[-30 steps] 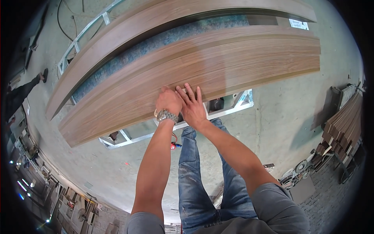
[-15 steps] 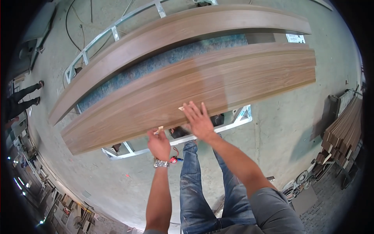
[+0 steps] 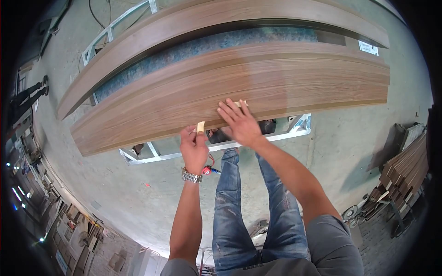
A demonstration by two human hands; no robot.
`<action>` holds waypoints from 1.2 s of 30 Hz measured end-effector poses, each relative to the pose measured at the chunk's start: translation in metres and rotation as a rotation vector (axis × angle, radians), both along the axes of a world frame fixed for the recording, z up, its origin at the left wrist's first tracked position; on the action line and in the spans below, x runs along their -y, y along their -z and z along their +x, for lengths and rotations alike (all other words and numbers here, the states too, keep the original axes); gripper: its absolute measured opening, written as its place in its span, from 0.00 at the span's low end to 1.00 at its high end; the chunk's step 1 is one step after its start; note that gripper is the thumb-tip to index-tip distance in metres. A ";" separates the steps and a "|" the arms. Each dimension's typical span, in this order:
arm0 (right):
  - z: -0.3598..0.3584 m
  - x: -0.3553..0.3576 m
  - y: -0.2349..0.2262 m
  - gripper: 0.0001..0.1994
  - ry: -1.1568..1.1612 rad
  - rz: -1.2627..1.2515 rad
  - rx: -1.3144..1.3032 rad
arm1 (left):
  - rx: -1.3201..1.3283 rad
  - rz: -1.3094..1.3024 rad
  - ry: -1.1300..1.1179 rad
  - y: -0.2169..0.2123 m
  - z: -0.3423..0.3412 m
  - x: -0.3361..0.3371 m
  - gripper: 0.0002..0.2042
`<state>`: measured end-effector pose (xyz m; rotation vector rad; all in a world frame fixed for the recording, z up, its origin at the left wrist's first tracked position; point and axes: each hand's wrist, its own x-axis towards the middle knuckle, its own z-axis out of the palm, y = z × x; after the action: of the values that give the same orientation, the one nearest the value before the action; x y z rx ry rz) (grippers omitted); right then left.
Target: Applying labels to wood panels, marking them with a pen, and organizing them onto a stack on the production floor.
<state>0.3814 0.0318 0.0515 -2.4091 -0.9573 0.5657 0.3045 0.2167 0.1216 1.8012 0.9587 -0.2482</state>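
My left hand (image 3: 193, 149) is at the near edge of a long brown wood-grain board (image 3: 161, 115), pinching a small pale yellowish piece (image 3: 200, 127) upright between thumb and fingers. What the piece is made of I cannot tell. My right hand (image 3: 241, 124) lies on the board with fingers stretched out and slightly spread. Beneath its fingertips shows another pale flat piece (image 3: 240, 104), partly covered by the fingers. The board rests on a silvery metal frame (image 3: 276, 137).
Beyond it, a second brown board (image 3: 202, 25) runs alongside, with a mottled blue surface (image 3: 207, 45) between the two. A red tape measure (image 3: 206, 170) lies on the floor by my legs. Stacked brown boards (image 3: 403, 161) stand at right. Another person's legs (image 3: 30, 94) show at far left.
The view has shifted, with the boards now higher in the picture. My left hand's pale piece shows more upright. The right hand's pale piece, earlier beside the fingers, now shows under the fingertips.
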 end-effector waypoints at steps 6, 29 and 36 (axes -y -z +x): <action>0.001 0.061 -0.024 0.32 0.278 -0.108 0.074 | 0.053 -0.174 0.165 -0.029 0.036 0.008 0.17; 0.086 0.004 -0.012 0.07 0.898 0.574 -0.683 | 0.090 0.133 0.743 -0.001 0.124 0.008 0.18; 0.092 -0.015 0.020 0.07 1.020 0.279 -0.071 | -0.214 0.718 0.720 0.014 0.173 0.018 0.22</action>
<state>0.4730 0.0472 0.0311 -2.2159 0.2661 0.1094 0.4770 0.1985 0.1073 2.8000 0.5185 -0.6070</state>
